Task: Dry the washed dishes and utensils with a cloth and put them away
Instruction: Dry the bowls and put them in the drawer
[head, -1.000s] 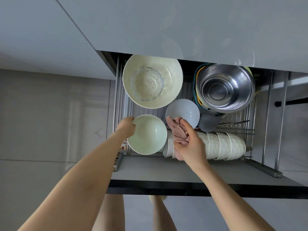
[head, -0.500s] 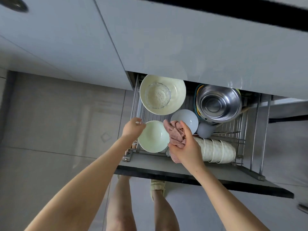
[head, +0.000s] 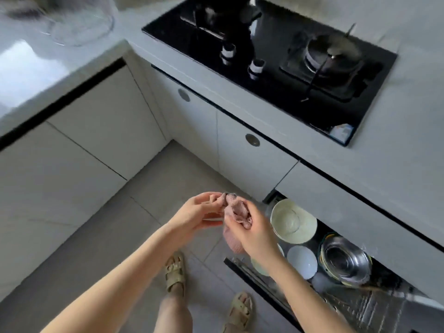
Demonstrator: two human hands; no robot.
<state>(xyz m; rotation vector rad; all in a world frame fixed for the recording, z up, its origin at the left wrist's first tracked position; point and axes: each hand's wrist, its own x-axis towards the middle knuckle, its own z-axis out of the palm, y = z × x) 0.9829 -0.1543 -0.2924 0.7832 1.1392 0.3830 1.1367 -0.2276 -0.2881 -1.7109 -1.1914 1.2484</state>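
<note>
My right hand (head: 254,233) grips the bunched pink cloth (head: 236,211), fingers curled round it, and a fold hangs below my palm. My left hand (head: 194,216) meets it from the other side, thumb and fingertips pinching the cloth's upper edge. Both hands hang over the floor, just beside the open drawer (head: 259,287) at my lower right. In the drawer lie a big cream bowl (head: 292,222), a small white bowl (head: 301,261) near it, and a steel bowl (head: 344,260) nested in coloured ones. A pale green bowl (head: 258,266) is half hidden under my right wrist. Above the drawer, the counter carries a black hob (head: 271,61). My sandals (head: 174,270) stand on the tiles.
</note>
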